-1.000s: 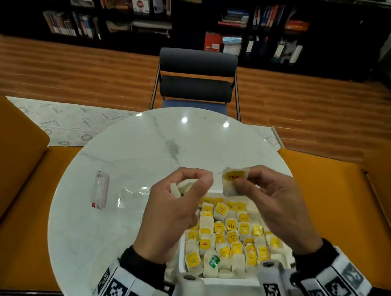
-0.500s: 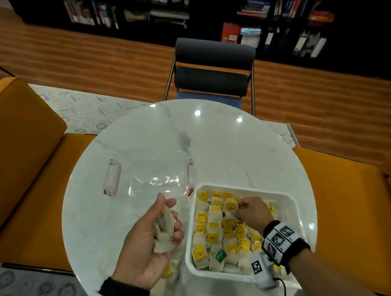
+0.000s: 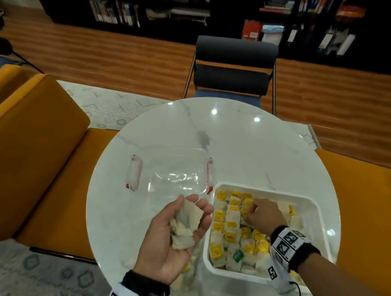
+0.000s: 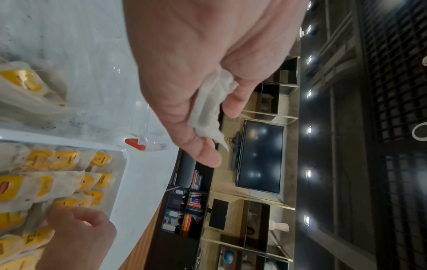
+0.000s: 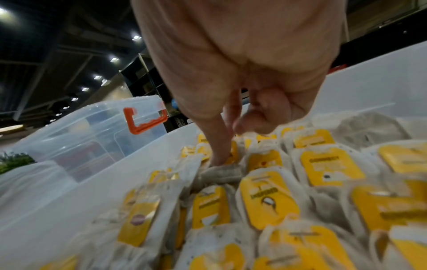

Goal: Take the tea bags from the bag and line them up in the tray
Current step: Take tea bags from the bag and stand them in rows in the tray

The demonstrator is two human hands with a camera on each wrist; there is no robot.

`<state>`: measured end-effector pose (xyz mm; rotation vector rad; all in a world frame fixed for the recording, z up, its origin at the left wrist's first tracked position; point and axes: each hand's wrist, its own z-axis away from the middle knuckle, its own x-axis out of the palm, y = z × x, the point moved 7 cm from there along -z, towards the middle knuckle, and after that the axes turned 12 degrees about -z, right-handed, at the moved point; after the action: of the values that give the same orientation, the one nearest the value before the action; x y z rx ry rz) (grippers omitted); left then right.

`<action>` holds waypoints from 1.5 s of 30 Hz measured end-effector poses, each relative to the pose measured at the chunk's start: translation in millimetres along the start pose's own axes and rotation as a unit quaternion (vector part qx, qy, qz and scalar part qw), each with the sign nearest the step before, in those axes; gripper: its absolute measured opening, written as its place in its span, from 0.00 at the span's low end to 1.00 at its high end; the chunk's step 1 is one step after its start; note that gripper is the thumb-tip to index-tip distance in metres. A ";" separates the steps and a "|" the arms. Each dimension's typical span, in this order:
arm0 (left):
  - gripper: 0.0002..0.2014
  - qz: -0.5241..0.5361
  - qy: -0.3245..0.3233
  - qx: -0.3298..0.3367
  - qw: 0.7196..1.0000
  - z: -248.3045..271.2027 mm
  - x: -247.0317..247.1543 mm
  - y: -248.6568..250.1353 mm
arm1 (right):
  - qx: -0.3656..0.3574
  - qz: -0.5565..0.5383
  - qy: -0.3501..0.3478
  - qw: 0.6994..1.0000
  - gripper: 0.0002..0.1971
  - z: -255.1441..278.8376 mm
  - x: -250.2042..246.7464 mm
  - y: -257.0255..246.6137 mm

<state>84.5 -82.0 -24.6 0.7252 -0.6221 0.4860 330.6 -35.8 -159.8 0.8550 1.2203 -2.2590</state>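
**Fingertips down among the rows, spare bags cupped in the other palm**

Fingertips of the right hand [image 3: 263,215] are down in the white tray [image 3: 309,203], thumb and forefinger reaching into the far rows; the wrist view shows the forefinger [image 5: 218,146] touching the top edge of one pale tea bag [image 5: 221,174] while the other fingers curl back under the palm. Whether that bag is pinched or only pressed, I can't tell. All round those fingertips, tea bags with yellow tags [image 3: 230,236] lie packed in rows, one green tag [image 3: 237,255] at the near end. Over on the left hand [image 3: 175,242], palm up, the fingers are loosely curled around a small bunch of tea bags [image 3: 184,225], the thumb resting on top of them. Just beyond those fingers lies a clear plastic lid [image 3: 170,174] with red clips, touching the tray's far corner. Below the left wrist, more bags sit in clear plastic [image 3: 185,274] on the round marble table [image 3: 251,139]. Orange seats [image 3: 26,158] flank it.
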 end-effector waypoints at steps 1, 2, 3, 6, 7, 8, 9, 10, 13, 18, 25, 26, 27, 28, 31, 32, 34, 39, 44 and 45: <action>0.15 -0.001 -0.007 0.000 1.000 -0.6 1.5 -0.4 | -0.009 0.002 -0.014 1.000 0.06 2.1 -0.3 -2.5; 0.15 -0.003 -0.012 -0.002 1.000 -1.0 2.9 -1.3 | -0.019 -0.002 -0.019 1.000 0.08 6.0 -3.7 -7.1; 0.15 -0.006 -0.019 -0.005 1.000 -1.4 4.6 -2.1 | -0.037 -0.013 -0.013 0.999 0.09 11.0 -10.2 -14.6; 0.12 -0.015 -0.036 -0.014 0.999 -4.8 12.5 -5.3 | -0.118 -0.082 0.016 0.990 0.10 44.8 -44.1 -56.3; 0.12 -0.014 -0.041 -0.018 0.999 -7.2 15.7 -7.3 | -0.144 -0.124 0.027 0.981 0.10 62.8 -58.5 -73.8; 0.13 -0.007 -0.041 -0.021 0.999 -9.9 18.9 -10.0 | -0.176 -0.161 0.035 0.971 0.11 83.7 -72.5 -92.3; 0.15 0.001 -0.042 -0.026 0.999 -13.6 21.4 -13.5 | -0.205 -0.193 0.037 0.959 0.12 105.9 -84.1 -110.1; 0.16 0.007 -0.048 -0.032 0.998 -16.5 25.2 -17.1 | -0.227 -0.218 0.031 0.949 0.13 126.6 -91.5 -125.0; 0.11 -0.004 -0.088 -0.069 0.994 -18.9 43.7 -28.9 | -0.244 -0.198 0.029 0.949 0.15 162.2 -90.3 -142.9; 0.19 -0.028 -0.111 -0.121 0.986 -28.4 50.2 -49.5 | -0.243 -0.143 0.092 0.955 0.15 158.5 -91.2 -121.8; 0.14 -0.072 -0.049 -0.162 0.983 -35.1 33.6 -63.4 | -0.156 -0.157 0.093 0.971 0.18 153.5 -112.3 -99.6; 0.13 -0.076 -0.039 -0.151 0.985 -37.2 28.8 -60.8 | -0.145 -0.170 0.088 0.971 0.15 152.8 -112.5 -96.7; 0.12 -0.086 -0.019 -0.126 0.988 -40.5 22.6 -56.1 | -0.140 -0.176 0.086 0.971 0.12 152.7 -112.6 -95.2; 0.10 -0.109 0.005 -0.089 0.990 -41.0 18.8 -48.1 | -0.138 -0.180 0.089 0.970 0.08 152.4 -112.7 -93.9; 0.08 -0.291 0.000 0.088 0.953 -32.5 28.9 -19.4 | -0.136 -0.181 0.096 0.969 0.03 151.5 -112.2 -94.6; 0.06 -0.392 -0.005 0.168 0.904 -26.2 38.4 -9.8 | -0.136 -0.182 0.096 0.969 0.05 150.8 -111.1 -96.4; 0.10 -0.557 -0.027 0.312 0.769 -11.5 61.1 -1.8 | -0.134 -0.187 0.090 0.969 0.06 150.5 -109.5 -102.5; 0.24 -0.629 -0.070 0.437 0.639 3.6 78.7 -6.9 | -0.108 -0.257 0.062 0.958 0.07 150.1 -105.7 -111.6; 0.15 -0.614 -0.057 0.465 0.636 5.6 78.9 -0.3 | -0.080 -0.339 0.023 0.937 0.06 146.3 -104.1 -112.3; 0.13 -0.613 -0.054 0.466 0.635 5.6 79.2 0.7 | -0.080 -0.341 0.016 0.937 0.06 145.2 -103.6 -113.5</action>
<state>138.9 -70.4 32.0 1.9607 0.2047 -0.6267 288.7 -92.1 39.6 0.4400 1.9136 -2.5995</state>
